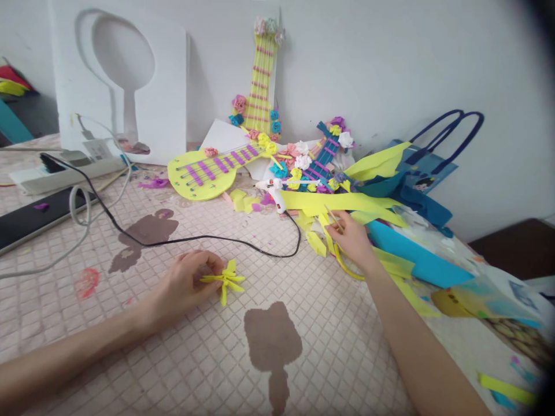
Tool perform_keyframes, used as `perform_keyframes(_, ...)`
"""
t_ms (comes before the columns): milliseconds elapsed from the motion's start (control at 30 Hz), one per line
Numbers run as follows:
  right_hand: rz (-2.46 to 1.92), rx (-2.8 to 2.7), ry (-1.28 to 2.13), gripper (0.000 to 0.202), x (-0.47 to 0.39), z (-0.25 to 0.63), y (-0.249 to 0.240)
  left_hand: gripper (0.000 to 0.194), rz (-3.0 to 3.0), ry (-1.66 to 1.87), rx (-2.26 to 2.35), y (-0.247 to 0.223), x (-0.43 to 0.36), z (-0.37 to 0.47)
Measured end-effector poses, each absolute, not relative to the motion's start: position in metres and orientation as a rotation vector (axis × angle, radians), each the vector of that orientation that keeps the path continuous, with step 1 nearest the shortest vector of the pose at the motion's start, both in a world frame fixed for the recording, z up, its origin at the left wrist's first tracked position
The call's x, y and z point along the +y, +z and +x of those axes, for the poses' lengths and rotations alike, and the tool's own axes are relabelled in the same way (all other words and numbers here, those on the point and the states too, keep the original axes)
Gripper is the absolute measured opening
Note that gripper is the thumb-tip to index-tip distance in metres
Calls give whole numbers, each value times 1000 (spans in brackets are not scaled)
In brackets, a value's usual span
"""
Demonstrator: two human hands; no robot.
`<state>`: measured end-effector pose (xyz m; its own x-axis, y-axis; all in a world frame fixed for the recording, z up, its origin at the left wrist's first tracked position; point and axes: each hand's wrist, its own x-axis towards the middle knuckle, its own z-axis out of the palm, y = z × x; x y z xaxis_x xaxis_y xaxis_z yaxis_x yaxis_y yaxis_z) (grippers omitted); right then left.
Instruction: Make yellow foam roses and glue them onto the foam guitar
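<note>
My left hand (193,283) is closed, with thumb and fingers pinching one petal of a small yellow paper flower (225,281). The flower's narrow petals spread out just above the patterned tablecloth. To the right, my right hand (351,237) is closed around a thin wooden stick (333,217) that points up and to the left. Beside its fingertips lie loose yellow paper pieces (316,244), and a yellow curved strip (347,267) runs under the wrist. A white glue gun (276,193) rests beyond my hands, its black cord curving across the cloth.
Yellow paper guitars (202,176) (259,81) and a blue one (323,157), trimmed with paper flowers, are at the back. A white board (169,98) with a guitar-shaped cutout leans left, near a power strip (65,167) and a phone (39,216). Paper sheets and a blue bag (427,167) crowd the right.
</note>
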<state>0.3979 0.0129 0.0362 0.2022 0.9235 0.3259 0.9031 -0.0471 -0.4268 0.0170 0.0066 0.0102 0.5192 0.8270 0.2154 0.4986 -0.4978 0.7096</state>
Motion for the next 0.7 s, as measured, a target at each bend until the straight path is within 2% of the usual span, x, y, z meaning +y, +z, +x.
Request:
perform_keyframes(67,-1953,-1784,-41,46,12,394,36,11,2193,734,1077,10,7,19)
perform_keyframes(167,-1982,-1922,-54,45,7,388,40,12,2197,722,1083,11,7,20)
perform_keyframes(367,-1778,-1663,266,48,0,386,48,12,2098,770,1073,14,6,20)
perform_keyframes(467,-1774,-1664,303,41,-1,376,45,12,2108,779,1045,19,8,24)
perform_keyframes(700,-1779,-1882,144,29,-3,358,46,13,2197,816,906,31,9,54)
